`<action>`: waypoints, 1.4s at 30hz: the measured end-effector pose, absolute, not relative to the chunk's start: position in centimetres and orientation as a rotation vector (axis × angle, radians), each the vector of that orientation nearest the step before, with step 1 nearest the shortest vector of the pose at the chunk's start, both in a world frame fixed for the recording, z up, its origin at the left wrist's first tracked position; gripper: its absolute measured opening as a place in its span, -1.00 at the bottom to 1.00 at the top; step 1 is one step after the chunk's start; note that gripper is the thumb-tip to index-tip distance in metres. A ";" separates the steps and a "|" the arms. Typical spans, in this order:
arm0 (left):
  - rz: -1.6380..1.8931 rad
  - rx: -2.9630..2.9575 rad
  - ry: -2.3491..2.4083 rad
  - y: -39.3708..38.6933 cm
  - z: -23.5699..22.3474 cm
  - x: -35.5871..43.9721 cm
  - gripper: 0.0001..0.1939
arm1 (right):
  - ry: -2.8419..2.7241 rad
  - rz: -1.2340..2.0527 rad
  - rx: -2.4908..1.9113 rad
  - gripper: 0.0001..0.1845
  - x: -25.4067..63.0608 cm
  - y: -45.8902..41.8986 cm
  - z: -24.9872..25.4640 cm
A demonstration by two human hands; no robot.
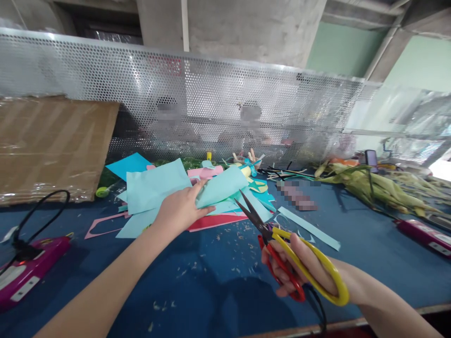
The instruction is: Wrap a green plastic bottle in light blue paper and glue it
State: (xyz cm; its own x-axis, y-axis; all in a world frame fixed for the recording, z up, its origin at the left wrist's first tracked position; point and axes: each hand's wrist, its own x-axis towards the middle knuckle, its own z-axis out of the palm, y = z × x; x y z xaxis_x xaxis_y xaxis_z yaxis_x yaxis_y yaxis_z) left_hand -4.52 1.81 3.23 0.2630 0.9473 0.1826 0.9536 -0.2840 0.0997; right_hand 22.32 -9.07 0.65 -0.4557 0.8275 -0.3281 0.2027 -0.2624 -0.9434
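My left hand (pixel 183 206) grips a curled sheet of light blue paper (pixel 223 185), its thumb at the lower edge and fingers along the top. Another light blue sheet (pixel 157 183) stands up behind that wrist, on a heap of coloured paper. In my right hand (pixel 282 263) is a pair of scissors (pixel 259 220) with one yellow and one red handle. The blades are slightly apart and point up and left, with their tips close to the curled paper's right end. Under the heap a piece of red paper (pixel 214 221) shows.
A pale blue strip (pixel 310 228) and small scraps lie on the blue table (pixel 183 291). Magenta power strips (pixel 38 267) sit at left and right. Corn husks (pixel 373 188) lie at the back right. Cardboard (pixel 52 145) leans against a perforated metal screen (pixel 218 98); people are behind it.
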 end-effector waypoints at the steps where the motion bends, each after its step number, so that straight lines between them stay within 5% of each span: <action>1: -0.328 -2.464 -1.875 1.9 3.2 -4.5 -0.22 | -1.532 1.762 -1.297 -0.43 22.2 -9.1 0.8; 9: -0.299 -2.539 -1.874 2.1 2.7 -4.6 -0.17 | -1.637 1.583 -1.453 -0.31 20.7 -8.8 1.7; 18: -0.331 -2.778 -1.887 2.0 3.3 -5.4 -0.10 | -1.961 1.269 -1.433 -0.41 21.1 -8.6 1.6; 27: -0.345 -2.811 -1.860 2.0 3.3 -5.6 -0.10 | -1.934 1.353 -1.493 -0.38 21.7 -9.3 1.6; 35: -0.410 -2.797 -1.846 1.7 2.9 -5.0 -0.10 | -2.132 0.882 -1.438 -0.39 19.7 -8.9 2.4; 42: -0.414 -2.806 -1.847 1.7 2.9 -5.3 -0.06 | -2.098 0.827 -1.481 -0.35 19.3 -8.6 1.8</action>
State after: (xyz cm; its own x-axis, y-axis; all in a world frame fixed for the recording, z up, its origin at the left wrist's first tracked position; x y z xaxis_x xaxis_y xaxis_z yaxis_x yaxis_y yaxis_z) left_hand -5.31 1.68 2.94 0.3838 0.9209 0.0687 0.8621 -0.3839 0.3306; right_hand 19.33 -8.56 1.82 -0.3296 0.9440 0.0138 0.6806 0.2477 -0.6895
